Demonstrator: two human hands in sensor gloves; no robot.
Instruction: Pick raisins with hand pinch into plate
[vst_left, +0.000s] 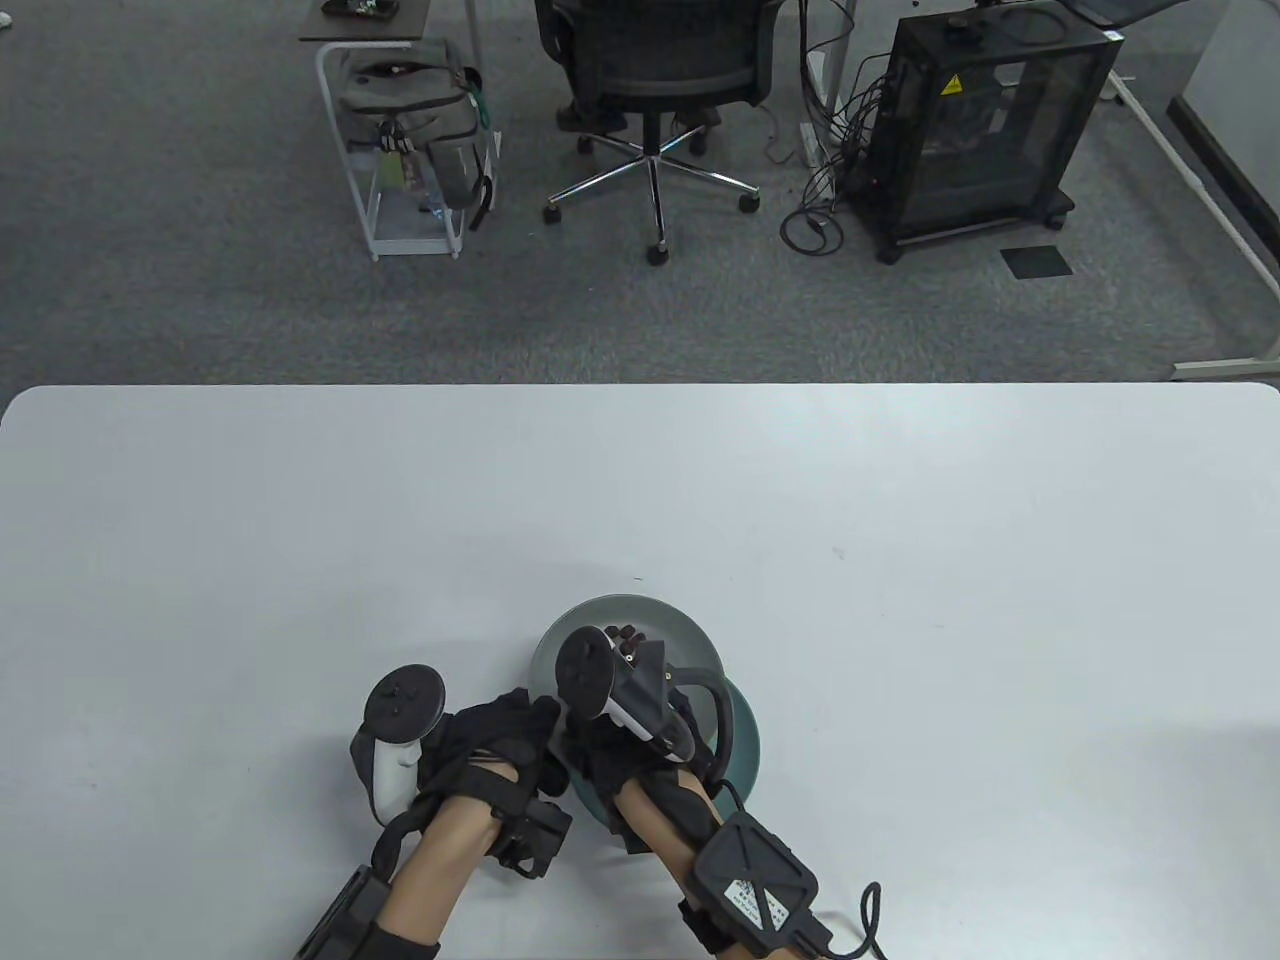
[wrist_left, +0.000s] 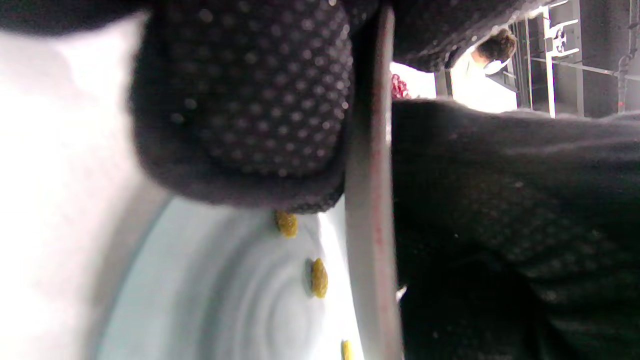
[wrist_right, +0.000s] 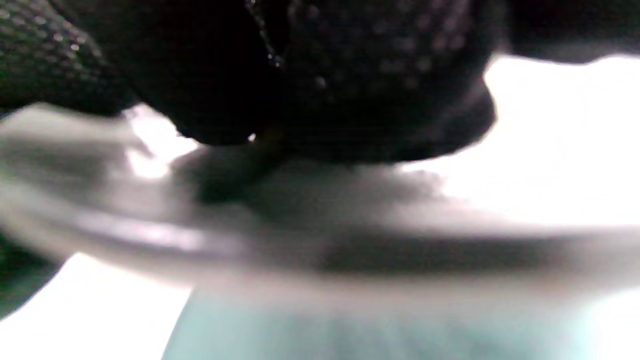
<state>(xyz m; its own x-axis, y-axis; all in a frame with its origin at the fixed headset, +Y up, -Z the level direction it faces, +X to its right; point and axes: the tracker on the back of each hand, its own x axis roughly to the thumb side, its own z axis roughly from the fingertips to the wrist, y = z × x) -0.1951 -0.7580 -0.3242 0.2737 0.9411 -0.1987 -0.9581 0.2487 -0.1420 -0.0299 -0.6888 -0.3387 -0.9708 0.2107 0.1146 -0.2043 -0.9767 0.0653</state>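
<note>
Two plates overlap near the table's front edge: a grey-green plate (vst_left: 665, 625) and a teal plate (vst_left: 742, 745) partly under it. Dark raisins (vst_left: 630, 634) lie on the grey-green plate. My right hand (vst_left: 610, 735) hovers over both plates. In the right wrist view its fingertips (wrist_right: 350, 115) are pressed together just above a blurred plate rim (wrist_right: 150, 235); what lies between them is too blurred to tell. My left hand (vst_left: 500, 735) is beside the plates. A finger pad (wrist_left: 250, 110) lies against a plate rim (wrist_left: 370, 250), above yellow raisins (wrist_left: 319, 277).
The white table (vst_left: 300, 520) stretches wide on both sides and behind the plates. Beyond its far edge stand an office chair (vst_left: 655, 70), a wire rack with a bag (vst_left: 415, 130) and a black cabinet (vst_left: 985, 120) on the carpet.
</note>
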